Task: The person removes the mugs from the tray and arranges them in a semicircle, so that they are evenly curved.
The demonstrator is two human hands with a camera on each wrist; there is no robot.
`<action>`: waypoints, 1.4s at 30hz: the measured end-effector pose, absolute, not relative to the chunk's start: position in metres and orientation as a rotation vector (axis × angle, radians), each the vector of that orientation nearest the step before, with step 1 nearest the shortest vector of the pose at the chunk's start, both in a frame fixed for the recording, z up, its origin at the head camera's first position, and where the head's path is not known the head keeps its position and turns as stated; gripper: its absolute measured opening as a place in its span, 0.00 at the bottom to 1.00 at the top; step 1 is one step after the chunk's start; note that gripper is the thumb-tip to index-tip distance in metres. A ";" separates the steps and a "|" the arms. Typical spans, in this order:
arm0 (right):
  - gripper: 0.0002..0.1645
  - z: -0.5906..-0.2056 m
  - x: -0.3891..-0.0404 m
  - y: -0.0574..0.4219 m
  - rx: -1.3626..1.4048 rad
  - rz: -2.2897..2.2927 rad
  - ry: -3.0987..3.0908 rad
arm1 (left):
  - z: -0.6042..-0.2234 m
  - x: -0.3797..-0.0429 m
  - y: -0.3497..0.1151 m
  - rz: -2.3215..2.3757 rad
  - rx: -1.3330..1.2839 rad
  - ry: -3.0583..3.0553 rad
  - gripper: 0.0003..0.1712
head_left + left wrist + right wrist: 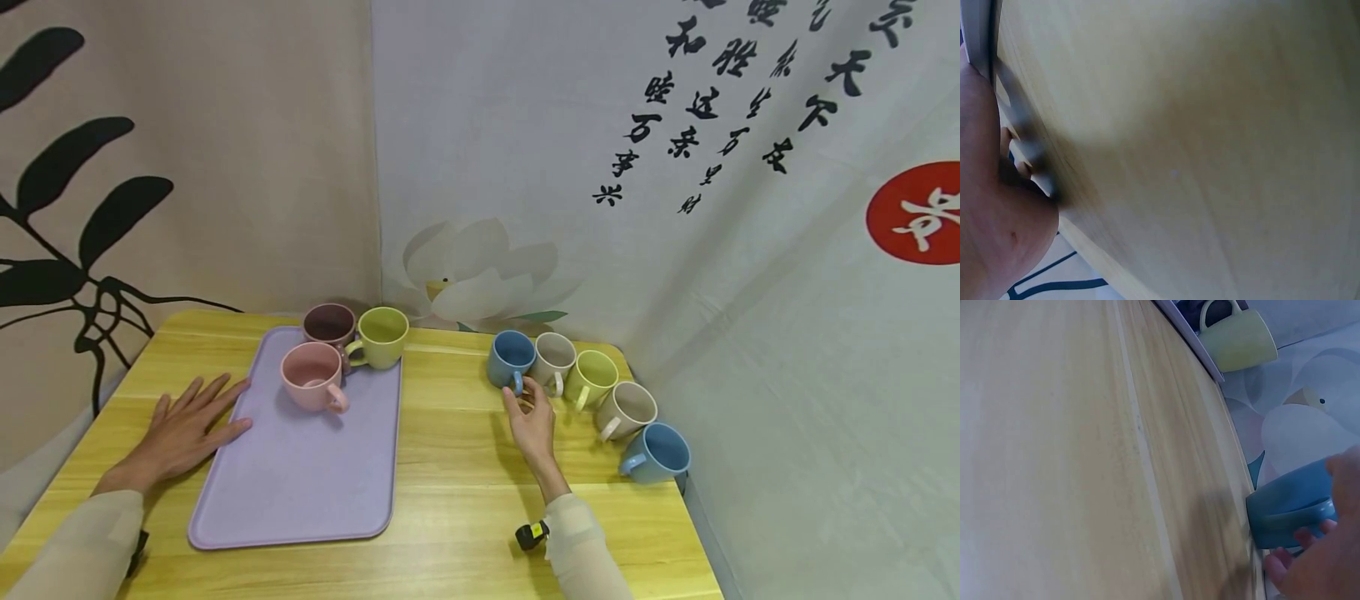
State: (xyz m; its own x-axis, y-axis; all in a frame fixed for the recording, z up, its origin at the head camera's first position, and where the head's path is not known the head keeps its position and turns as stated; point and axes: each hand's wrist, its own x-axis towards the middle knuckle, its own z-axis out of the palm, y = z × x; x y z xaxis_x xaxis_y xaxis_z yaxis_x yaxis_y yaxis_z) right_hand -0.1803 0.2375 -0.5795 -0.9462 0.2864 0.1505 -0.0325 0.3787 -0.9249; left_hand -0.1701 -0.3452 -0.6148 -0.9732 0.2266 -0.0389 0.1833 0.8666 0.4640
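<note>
At the left, my left hand [183,429] lies flat with fingers spread, its fingertips at the left rim of a lilac tray [300,492]. On the tray's far end are a pink mug [311,379], a dark mauve mug [328,323] and a yellow-green mug [382,337]. My right hand [534,425] reaches to the far right of the table and pinches the handle of a blue mug [512,360] between thumb and fingers. In the right wrist view that blue mug [1291,503] stands upright by the table's back edge, partly hidden by the hand.
Right of the gripped mug, a row curves along the table edge: a beige mug [555,357], a yellow-green mug [592,377], another beige mug [628,408] and a second blue mug [658,454]. A printed cloth [480,167] hangs behind the wooden table [457,500].
</note>
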 end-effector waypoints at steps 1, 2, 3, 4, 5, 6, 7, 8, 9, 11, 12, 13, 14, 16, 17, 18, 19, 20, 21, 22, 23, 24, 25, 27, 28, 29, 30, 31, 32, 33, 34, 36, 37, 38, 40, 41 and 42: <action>0.31 -0.580 -0.180 0.238 -0.222 1.592 -2.355 | -0.615 -0.170 -0.345 0.718 0.324 2.944 0.50; 0.33 -0.580 -0.179 0.238 -0.219 1.592 -2.356 | -0.614 -0.170 -0.345 0.719 0.324 2.942 0.50; 0.35 -0.580 -0.178 0.238 -0.217 1.592 -2.355 | -0.614 -0.170 -0.345 0.720 0.323 2.939 0.50; 0.37 -0.580 -0.178 0.238 -0.216 1.595 -2.354 | -0.614 -0.170 -0.345 0.721 0.322 2.938 0.50; 0.39 -0.580 -0.177 0.238 -0.212 1.596 -2.355 | -0.614 -0.170 -0.345 0.721 0.322 2.937 0.50; 0.40 -0.580 -0.176 0.239 -0.204 1.596 -2.357 | -0.614 -0.170 -0.345 0.722 0.323 2.936 0.50; 0.42 -0.580 -0.174 0.239 -0.197 1.599 -2.357 | -0.614 -0.170 -0.345 0.722 0.324 2.936 0.50; 0.43 -0.579 -0.173 0.239 -0.190 1.600 -2.359 | -0.614 -0.169 -0.345 0.720 0.326 2.937 0.50; 0.45 -0.578 -0.171 0.239 -0.182 1.601 -2.362 | -0.615 -0.169 -0.345 0.719 0.328 2.938 0.50; 0.47 -0.576 -0.168 0.238 -0.164 1.593 -2.364 | -0.615 -0.170 -0.346 0.721 0.330 2.941 0.50; 0.48 -0.574 -0.166 0.238 -0.158 1.582 -2.365 | -0.615 -0.170 -0.346 0.720 0.331 2.942 0.50; 0.49 -0.573 -0.165 0.237 -0.152 1.573 -2.365 | -0.615 -0.170 -0.346 0.722 0.331 2.944 0.50; 0.50 -0.571 -0.163 0.237 -0.146 1.560 -2.366 | -0.615 -0.170 -0.346 0.723 0.331 2.946 0.50; 0.50 -0.568 -0.160 0.235 -0.140 1.521 -2.368 | -0.615 -0.170 -0.346 0.729 0.333 2.948 0.50; 0.51 -0.567 -0.158 0.234 -0.139 1.500 -2.373 | -0.616 -0.170 -0.346 0.729 0.333 2.950 0.50; 0.51 -0.565 -0.156 0.233 -0.140 1.480 -2.377 | -0.616 -0.170 -0.346 0.729 0.333 2.951 0.49; 0.51 -0.563 -0.155 0.232 -0.135 1.462 -2.379 | -0.616 -0.170 -0.346 0.730 0.335 2.953 0.49; 0.52 -0.560 -0.153 0.231 -0.130 1.447 -2.380 | -0.616 -0.170 -0.346 0.728 0.335 2.953 0.49; 0.52 -0.558 -0.152 0.229 -0.121 1.435 -2.381 | -0.616 -0.170 -0.346 0.727 0.335 2.953 0.49; 0.53 -0.555 -0.151 0.228 -0.105 1.427 -2.377 | -0.616 -0.170 -0.346 0.726 0.337 2.952 0.49; 0.53 -0.553 -0.150 0.226 -0.085 1.413 -2.373 | -0.617 -0.170 -0.346 0.723 0.335 2.953 0.49; 0.53 -0.551 -0.150 0.225 -0.063 1.408 -2.364 | -0.617 -0.170 -0.346 0.722 0.335 2.952 0.49; 0.52 -0.549 -0.150 0.223 -0.031 1.405 -2.352 | -0.616 -0.170 -0.346 0.721 0.335 2.953 0.49; 0.52 -0.545 -0.148 0.219 0.019 1.397 -2.341 | -0.616 -0.170 -0.346 0.717 0.334 2.956 0.49; 0.52 -0.543 -0.147 0.216 0.045 1.394 -2.337 | -0.615 -0.169 -0.346 0.714 0.335 2.956 0.49; 0.52 -0.541 -0.146 0.213 0.067 1.392 -2.336 | -0.614 -0.169 -0.346 0.710 0.336 2.958 0.49; 0.51 -0.539 -0.145 0.210 0.088 1.391 -2.338 | -0.613 -0.169 -0.346 0.704 0.336 2.958 0.49; 0.51 -0.537 -0.144 0.206 0.108 1.390 -2.343 | -0.612 -0.169 -0.346 0.699 0.336 2.961 0.49; 0.51 -0.535 -0.142 0.203 0.125 1.389 -2.350 | -0.611 -0.169 -0.346 0.693 0.337 2.961 0.49; 0.51 -0.534 -0.141 0.198 0.145 1.392 -2.356 | -0.611 -0.169 -0.345 0.688 0.337 2.962 0.49; 0.51 -0.532 -0.140 0.194 0.168 1.393 -2.363 | -0.610 -0.169 -0.345 0.684 0.337 2.960 0.49; 0.52 -0.531 -0.138 0.185 0.215 1.391 -2.377 | -0.610 -0.168 -0.345 0.679 0.337 2.962 0.49; 0.52 -0.530 -0.137 0.181 0.238 1.392 -2.382 | -0.611 -0.169 -0.345 0.683 0.336 2.964 0.49; 0.53 -0.530 -0.136 0.176 0.261 1.391 -2.389 | -0.612 -0.169 -0.345 0.687 0.336 2.965 0.49; 0.53 -0.530 -0.135 0.167 0.299 1.379 -2.405 | -0.613 -0.169 -0.345 0.696 0.339 2.967 0.49; 0.54 -0.530 -0.135 0.163 0.318 1.377 -2.414 | -0.614 -0.169 -0.345 0.703 0.340 2.968 0.49; 0.54 -0.530 -0.134 0.159 0.338 1.375 -2.420 | -0.614 -0.169 -0.345 0.705 0.339 2.967 0.49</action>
State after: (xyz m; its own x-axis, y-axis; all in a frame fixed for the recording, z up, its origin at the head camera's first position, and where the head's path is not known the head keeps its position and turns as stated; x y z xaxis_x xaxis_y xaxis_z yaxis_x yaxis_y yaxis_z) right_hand -0.1342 0.1586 -0.5303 -0.9152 -0.0397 0.4011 -0.3649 0.5043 -0.7826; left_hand -0.1695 -0.3450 -0.6137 -0.9729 0.2305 -0.0202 0.1968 0.8702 0.4517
